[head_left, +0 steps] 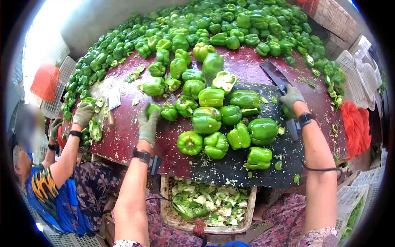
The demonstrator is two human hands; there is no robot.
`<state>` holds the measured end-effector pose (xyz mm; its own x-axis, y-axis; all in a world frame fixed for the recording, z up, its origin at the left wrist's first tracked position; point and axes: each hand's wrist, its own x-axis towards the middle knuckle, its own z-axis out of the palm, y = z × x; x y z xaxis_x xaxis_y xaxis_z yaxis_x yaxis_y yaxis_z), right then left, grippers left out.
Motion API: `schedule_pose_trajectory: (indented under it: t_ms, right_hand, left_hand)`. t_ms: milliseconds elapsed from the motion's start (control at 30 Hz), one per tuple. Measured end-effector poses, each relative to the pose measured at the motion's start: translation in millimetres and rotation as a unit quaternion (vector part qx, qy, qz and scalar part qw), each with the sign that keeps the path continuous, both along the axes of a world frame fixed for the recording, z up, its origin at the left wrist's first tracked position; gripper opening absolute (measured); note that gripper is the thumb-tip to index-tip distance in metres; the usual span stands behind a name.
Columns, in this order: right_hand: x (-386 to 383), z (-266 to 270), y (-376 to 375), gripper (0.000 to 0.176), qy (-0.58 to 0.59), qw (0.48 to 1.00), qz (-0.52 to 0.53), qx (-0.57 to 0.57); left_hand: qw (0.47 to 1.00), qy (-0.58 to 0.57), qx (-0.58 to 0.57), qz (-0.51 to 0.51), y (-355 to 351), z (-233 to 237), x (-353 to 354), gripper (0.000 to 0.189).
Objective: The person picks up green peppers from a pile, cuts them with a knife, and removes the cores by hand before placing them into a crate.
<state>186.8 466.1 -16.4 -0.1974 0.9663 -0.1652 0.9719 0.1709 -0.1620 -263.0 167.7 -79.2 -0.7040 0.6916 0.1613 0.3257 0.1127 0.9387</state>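
Observation:
My left hand (147,125), in a grey-green glove, is cupped on a green bell pepper (154,108) at the left of the loose group. My gloved right hand (293,96) is closed at the handle end of a knife (274,75), whose broad dark blade points up and left. Part of a green pepper (287,111) shows just below that hand. Between my hands, several whole bell peppers (206,120) lie on the red table (173,162) and a black mat (288,164). One cut pepper (224,81) shows its pale inside.
A large heap of peppers (181,41) covers the far side. Below the front edge, a crate (164,187) holds pepper scraps. At left, a co-worker's gloved hand (84,115) is among pepper pieces. A red mesh bag (356,129) and white crates (354,78) stand right.

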Motion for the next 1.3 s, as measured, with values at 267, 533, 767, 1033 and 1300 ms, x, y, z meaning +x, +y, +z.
schedule_pose_trajectory:
  t_ms: [267,533,767,1033,1300]
  right_hand:
    - [-4.0,2.4,-17.7,0.048,0.028,1.000,0.007,0.004]
    - [22.7,-31.0,-28.4,0.043,0.313,0.944,-0.020,0.105]
    - [46.3,-27.8,-72.0,0.044,0.465,0.878,-0.088,0.078]
    - [51.6,-3.7,-115.3,0.054,0.430,0.897,-0.098,-0.033]
    - [36.3,14.3,-148.7,0.051,0.397,0.916,-0.040,-0.042]
  left_hand:
    - [0.982,0.145,-0.076,-0.089,24.7,5.6,92.7,0.065]
    - [0.974,0.171,-0.046,-0.139,22.2,14.9,97.3,0.066]
    - [0.995,0.095,-0.025,0.005,59.4,13.3,-10.6,0.084]
    - [0.976,-0.191,0.013,-0.102,98.6,33.9,-40.6,0.067]
    - [0.947,0.117,-0.182,-0.236,102.8,51.9,77.5,0.063]
